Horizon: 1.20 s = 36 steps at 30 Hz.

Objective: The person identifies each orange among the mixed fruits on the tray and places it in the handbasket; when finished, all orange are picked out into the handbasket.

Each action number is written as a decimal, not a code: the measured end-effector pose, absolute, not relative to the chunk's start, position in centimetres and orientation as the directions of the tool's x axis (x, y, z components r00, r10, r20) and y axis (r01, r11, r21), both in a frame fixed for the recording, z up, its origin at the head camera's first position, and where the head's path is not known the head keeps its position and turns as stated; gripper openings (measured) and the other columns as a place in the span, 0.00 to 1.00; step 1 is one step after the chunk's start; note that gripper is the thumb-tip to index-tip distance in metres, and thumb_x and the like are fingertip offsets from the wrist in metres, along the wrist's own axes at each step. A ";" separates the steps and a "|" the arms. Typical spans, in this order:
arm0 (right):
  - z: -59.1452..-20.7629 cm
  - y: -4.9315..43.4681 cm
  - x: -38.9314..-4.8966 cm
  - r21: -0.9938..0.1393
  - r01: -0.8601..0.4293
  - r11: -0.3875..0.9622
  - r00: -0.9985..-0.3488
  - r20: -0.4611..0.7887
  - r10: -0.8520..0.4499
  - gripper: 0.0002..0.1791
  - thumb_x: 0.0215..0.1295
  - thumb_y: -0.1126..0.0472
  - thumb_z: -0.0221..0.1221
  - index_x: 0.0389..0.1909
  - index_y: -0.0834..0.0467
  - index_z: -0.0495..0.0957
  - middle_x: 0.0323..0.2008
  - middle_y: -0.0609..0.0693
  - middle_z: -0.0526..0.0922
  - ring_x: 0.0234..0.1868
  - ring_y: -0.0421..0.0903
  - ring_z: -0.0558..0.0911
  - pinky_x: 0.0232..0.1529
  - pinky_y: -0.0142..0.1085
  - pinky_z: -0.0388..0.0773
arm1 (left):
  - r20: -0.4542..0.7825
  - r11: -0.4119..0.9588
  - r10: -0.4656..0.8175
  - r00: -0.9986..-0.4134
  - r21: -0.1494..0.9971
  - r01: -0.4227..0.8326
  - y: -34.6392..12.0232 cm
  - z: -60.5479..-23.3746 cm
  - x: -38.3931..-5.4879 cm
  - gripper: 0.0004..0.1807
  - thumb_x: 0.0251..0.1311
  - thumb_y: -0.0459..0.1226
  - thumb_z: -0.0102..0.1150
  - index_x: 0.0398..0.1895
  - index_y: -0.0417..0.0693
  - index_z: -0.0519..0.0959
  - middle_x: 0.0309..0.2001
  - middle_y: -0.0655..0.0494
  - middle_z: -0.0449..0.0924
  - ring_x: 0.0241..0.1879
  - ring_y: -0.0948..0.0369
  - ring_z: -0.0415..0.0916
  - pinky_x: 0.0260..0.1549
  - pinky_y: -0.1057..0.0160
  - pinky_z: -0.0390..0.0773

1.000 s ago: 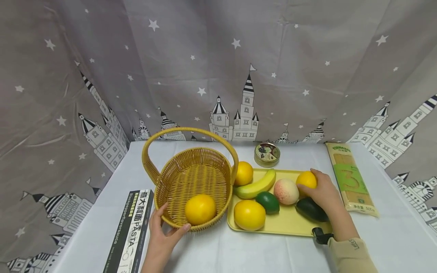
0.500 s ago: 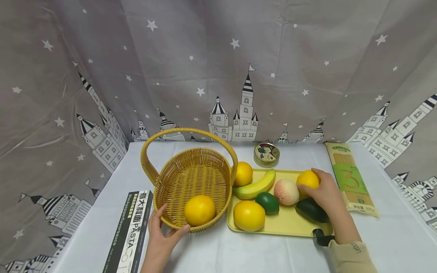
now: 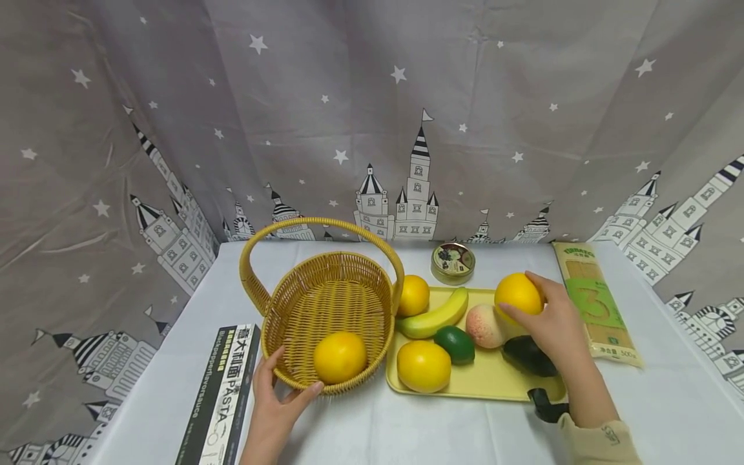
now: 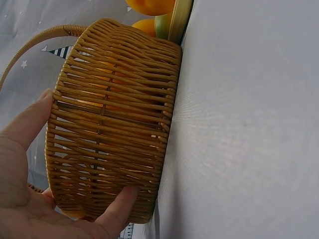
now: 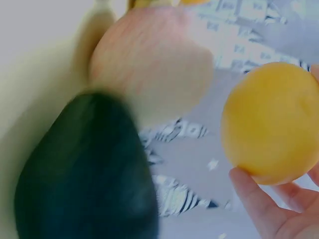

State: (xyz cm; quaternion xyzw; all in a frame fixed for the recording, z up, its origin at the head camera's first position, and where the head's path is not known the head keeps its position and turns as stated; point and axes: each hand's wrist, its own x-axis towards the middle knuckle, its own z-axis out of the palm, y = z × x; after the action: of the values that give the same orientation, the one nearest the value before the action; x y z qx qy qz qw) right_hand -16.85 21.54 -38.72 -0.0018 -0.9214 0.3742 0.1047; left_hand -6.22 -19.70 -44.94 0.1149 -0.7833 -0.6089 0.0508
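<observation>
My right hand (image 3: 555, 323) pinches an orange (image 3: 517, 296) between thumb and fingers, above the right part of the yellow tray (image 3: 494, 382). In the right wrist view the orange (image 5: 271, 124) hangs apart from the peach (image 5: 149, 64) and the dark avocado (image 5: 89, 174). My left hand (image 3: 274, 410) holds the near left rim of the wicker basket (image 3: 325, 290). In the left wrist view, its thumb is at the rim and a finger presses the woven side (image 4: 114, 114). One yellow-orange fruit (image 3: 340, 357) lies inside the basket.
On the tray also lie a banana (image 3: 436, 314), a dark green fruit (image 3: 455, 345), a large yellow fruit (image 3: 424, 367) and another orange (image 3: 414, 296). A round tin (image 3: 453, 263) stands behind. A pasta box (image 3: 217, 394) lies left, a noodle packet (image 3: 595, 303) right.
My right hand has lifted the orange off the tray, up and slightly left. My left hand and the basket have stayed in place.
</observation>
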 end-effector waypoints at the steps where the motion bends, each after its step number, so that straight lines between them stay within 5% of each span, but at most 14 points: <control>1: -38.5 21.1 -16.6 -0.703 -0.083 0.706 -0.978 0.192 0.076 0.48 0.55 0.40 0.67 0.70 0.63 0.61 0.64 0.67 0.64 0.56 0.65 0.68 0.53 0.62 0.73 | -0.060 0.232 -0.243 -0.968 0.966 -0.118 -19.7 -44.9 -6.2 0.52 0.52 0.38 0.72 0.74 0.45 0.47 0.73 0.40 0.29 0.71 0.37 0.39 0.59 0.47 0.71; 21: -36.5 9.0 -11.9 -0.848 -0.335 0.411 -0.934 0.241 -0.263 0.42 0.45 0.47 0.75 0.64 0.43 0.70 0.63 0.41 0.69 0.59 0.45 0.71 0.51 0.45 0.80 | -0.050 0.226 -0.243 -0.969 0.968 -0.107 -19.7 -45.0 -6.2 0.55 0.52 0.38 0.72 0.76 0.47 0.44 0.74 0.41 0.30 0.72 0.39 0.39 0.60 0.48 0.71; 31: -37.1 0.8 -12.4 -0.840 -0.434 0.326 -0.855 0.270 -0.443 0.41 0.47 0.45 0.74 0.65 0.45 0.70 0.63 0.39 0.68 0.63 0.41 0.69 0.60 0.44 0.74 | -0.066 0.233 -0.246 -0.967 0.965 -0.125 -19.7 -45.1 -6.0 0.57 0.52 0.40 0.73 0.77 0.49 0.42 0.74 0.42 0.29 0.71 0.38 0.40 0.60 0.47 0.71; 36: -37.3 -2.8 -13.6 -0.822 -0.446 0.354 -0.851 0.267 -0.452 0.41 0.47 0.44 0.73 0.65 0.43 0.70 0.64 0.42 0.69 0.61 0.45 0.71 0.55 0.44 0.78 | -0.045 0.227 -0.243 -0.969 0.968 -0.102 -19.8 -45.0 -6.0 0.56 0.53 0.39 0.72 0.77 0.49 0.42 0.74 0.41 0.30 0.72 0.38 0.39 0.60 0.45 0.71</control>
State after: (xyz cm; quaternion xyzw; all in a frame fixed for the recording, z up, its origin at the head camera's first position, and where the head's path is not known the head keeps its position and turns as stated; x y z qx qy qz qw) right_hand -13.59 -2.81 -37.30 0.2729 -0.8229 0.4984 -0.0031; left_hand -5.96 -19.75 -44.96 0.1102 -0.7813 -0.6117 0.0577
